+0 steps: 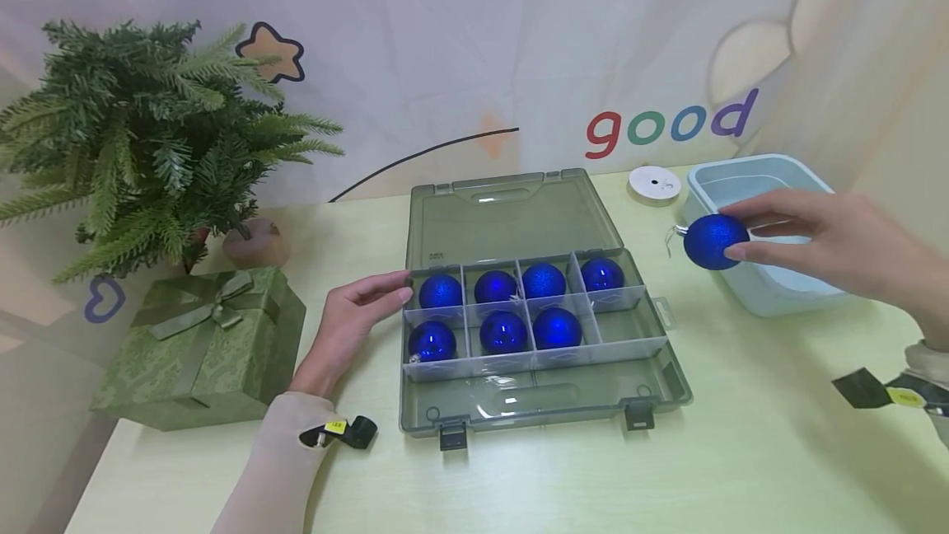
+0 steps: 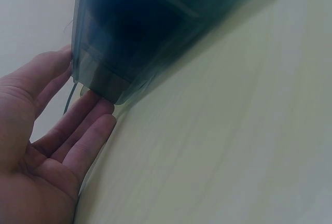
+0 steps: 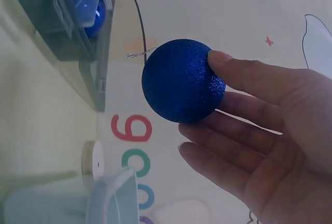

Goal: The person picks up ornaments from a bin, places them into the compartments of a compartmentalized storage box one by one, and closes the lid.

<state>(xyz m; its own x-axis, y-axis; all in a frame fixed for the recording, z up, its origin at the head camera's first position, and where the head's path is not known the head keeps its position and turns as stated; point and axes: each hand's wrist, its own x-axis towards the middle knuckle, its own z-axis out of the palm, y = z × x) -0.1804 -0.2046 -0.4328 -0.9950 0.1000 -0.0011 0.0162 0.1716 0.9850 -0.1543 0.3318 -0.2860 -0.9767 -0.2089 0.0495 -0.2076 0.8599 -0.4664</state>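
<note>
A blue glittery Christmas ball (image 1: 716,241) with a silver cap and string loop is pinched between the thumb and fingers of my right hand (image 1: 815,237), in the air by the light blue bin. In the right wrist view the ball (image 3: 181,81) sits at the fingertips. My left hand (image 1: 352,324) touches the left end of an open grey plastic case (image 1: 544,398). In the left wrist view its nearly straight fingers (image 2: 91,143) meet the case's corner. Several blue balls, such as a shiny one (image 1: 504,332), lie in the compartments; the front right compartment (image 1: 630,328) holds none.
The light blue bin (image 1: 786,303) stands at the right, with a white ribbon spool (image 1: 654,185) beside it. At the left are a green gift box (image 1: 200,353) with a bow and a small artificial Christmas tree (image 1: 141,122). A printed cloth (image 1: 445,48) hangs behind the table.
</note>
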